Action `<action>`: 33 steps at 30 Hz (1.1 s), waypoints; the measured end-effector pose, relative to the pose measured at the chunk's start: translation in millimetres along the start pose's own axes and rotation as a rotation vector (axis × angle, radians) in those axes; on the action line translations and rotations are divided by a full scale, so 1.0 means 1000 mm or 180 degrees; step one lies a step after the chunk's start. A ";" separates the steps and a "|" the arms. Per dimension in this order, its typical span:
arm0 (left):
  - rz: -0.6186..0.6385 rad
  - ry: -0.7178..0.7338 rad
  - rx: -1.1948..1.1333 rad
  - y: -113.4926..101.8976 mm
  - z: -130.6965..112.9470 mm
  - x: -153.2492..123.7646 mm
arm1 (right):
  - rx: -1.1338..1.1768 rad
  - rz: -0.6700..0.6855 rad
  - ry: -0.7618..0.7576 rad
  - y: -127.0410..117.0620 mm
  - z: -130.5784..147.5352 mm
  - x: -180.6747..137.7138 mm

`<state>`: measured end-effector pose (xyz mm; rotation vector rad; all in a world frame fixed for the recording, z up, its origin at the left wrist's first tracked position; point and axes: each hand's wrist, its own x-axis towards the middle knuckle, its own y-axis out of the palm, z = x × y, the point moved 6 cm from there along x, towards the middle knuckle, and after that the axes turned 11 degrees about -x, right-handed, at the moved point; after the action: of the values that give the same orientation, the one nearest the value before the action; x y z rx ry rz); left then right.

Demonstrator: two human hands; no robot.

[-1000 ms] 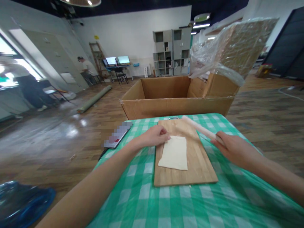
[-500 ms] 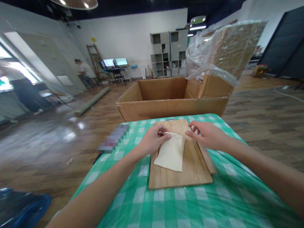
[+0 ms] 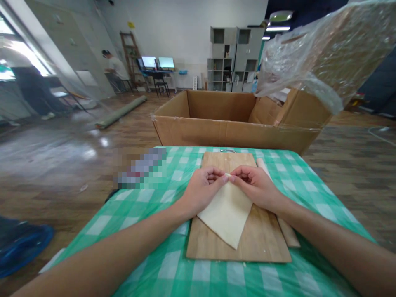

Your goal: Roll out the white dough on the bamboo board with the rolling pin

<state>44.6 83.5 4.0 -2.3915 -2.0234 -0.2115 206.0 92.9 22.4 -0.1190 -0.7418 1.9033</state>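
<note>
A flat, pale sheet of dough [image 3: 230, 216] lies on a wooden cutting board [image 3: 269, 247], turned so that one corner points toward me. My left hand [image 3: 208, 185] pinches its far corner between thumb and fingers. Right beside it, my right hand [image 3: 255, 185] pinches the same corner, and the two thumbs nearly meet. A small folded or rolled bit of dough shows between the fingertips. Along the board's right side lies a wooden rolling pin [image 3: 289, 233], partly hidden under my right hand and forearm.
A green and white checked cloth [image 3: 173, 272] covers the table. Beyond its far edge stands a big open cardboard box [image 3: 235, 131] with plastic wrap [image 3: 297, 62] at its right. A blurred-out object [image 3: 140, 169] lies at the table's left edge. A person [image 3: 116, 68] sits far back left.
My right hand has come in from the right and now grips the dough beside my left hand. The sheet has turned to a diamond position. The view has shifted too.
</note>
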 end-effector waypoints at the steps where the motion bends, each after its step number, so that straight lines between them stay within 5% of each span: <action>1: -0.0011 0.0017 0.0023 0.000 0.000 0.000 | -0.0003 -0.0037 0.0032 0.000 0.001 0.000; 17: 0.0210 -0.0090 -0.0206 0.005 -0.003 -0.002 | -0.0158 -0.0508 0.0014 -0.006 0.007 0.000; 25: 0.0112 -0.0084 -0.0099 0.003 -0.006 -0.002 | 0.0040 -0.0024 0.0062 -0.002 0.004 0.002; 33: 0.0254 -0.0088 -0.0248 0.006 -0.005 -0.002 | 0.0167 -0.0006 -0.0045 0.000 0.006 0.001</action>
<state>50.1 79.9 9.3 -2.5295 -1.9614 -0.2631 202.9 91.1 28.0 -0.0720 -0.7007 1.9220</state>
